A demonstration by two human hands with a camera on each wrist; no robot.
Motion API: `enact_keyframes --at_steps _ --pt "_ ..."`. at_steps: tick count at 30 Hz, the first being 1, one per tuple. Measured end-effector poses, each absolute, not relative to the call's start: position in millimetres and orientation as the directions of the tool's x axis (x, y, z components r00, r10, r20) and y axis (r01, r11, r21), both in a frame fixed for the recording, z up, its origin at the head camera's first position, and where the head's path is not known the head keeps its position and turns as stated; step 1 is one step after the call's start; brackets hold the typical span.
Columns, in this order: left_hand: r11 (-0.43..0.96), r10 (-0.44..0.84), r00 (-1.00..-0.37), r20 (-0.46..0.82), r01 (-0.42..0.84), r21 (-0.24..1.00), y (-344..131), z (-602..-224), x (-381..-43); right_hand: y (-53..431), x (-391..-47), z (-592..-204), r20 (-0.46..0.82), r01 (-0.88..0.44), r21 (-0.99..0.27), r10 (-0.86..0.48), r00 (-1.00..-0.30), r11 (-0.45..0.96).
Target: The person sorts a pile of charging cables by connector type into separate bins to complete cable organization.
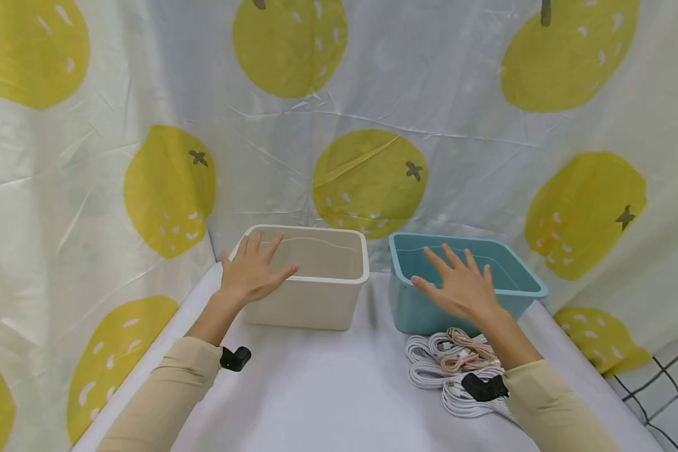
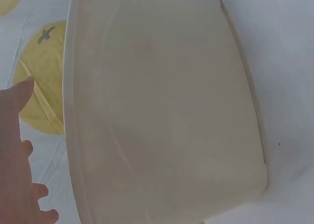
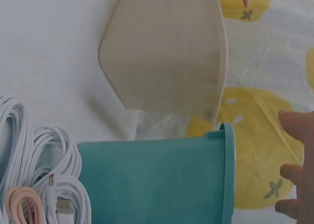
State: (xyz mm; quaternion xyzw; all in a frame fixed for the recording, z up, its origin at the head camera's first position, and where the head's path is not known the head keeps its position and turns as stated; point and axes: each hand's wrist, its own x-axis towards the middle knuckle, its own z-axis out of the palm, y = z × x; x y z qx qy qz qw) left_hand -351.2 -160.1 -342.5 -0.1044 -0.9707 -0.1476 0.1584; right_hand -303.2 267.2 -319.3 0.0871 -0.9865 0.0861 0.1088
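Observation:
My left hand (image 1: 253, 269), fingers spread, hovers over the near left part of a beige plastic bin (image 1: 299, 304). In the left wrist view its thumb and fingertips show at the left edge, apart from the bin's rim. Over the blue-green bin (image 1: 424, 307) my right hand (image 1: 460, 285) is likewise spread, holding nothing. Just in front of that bin lie coiled white cables (image 1: 429, 373) with a pinkish coil (image 1: 463, 351) on top. A USB plug (image 3: 64, 207) shows among them in the right wrist view. My right forearm hides part of the pile.
Both bins stand side by side on a white-covered table (image 1: 316, 389), a narrow gap between them. Behind them hangs a curtain (image 1: 469, 138) printed with yellow fruit. A black wire grid (image 1: 663, 376) sits at the right. Each wrist wears a small black camera (image 1: 235, 358).

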Motion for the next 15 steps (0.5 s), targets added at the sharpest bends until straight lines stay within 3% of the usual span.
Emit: enact_keyframes --at_steps 6,11,15 --pt "0.924 0.132 -0.928 0.347 0.242 0.296 -180.0 -344.2 -348.6 285.2 -291.9 -327.8 0.349 -0.297 -0.161 -0.227 -0.909 0.941" --pt "0.913 0.077 -0.921 0.382 0.219 0.345 -203.7 -354.9 -348.2 297.3 -285.8 -349.0 0.517 -0.497 -0.161 -0.356 -0.779 0.853" --pt "0.895 0.037 -0.915 0.401 0.208 0.393 -220.0 -366.9 -348.6 306.0 -281.9 -370.0 0.619 -0.595 -0.167 -0.386 -0.684 0.786"
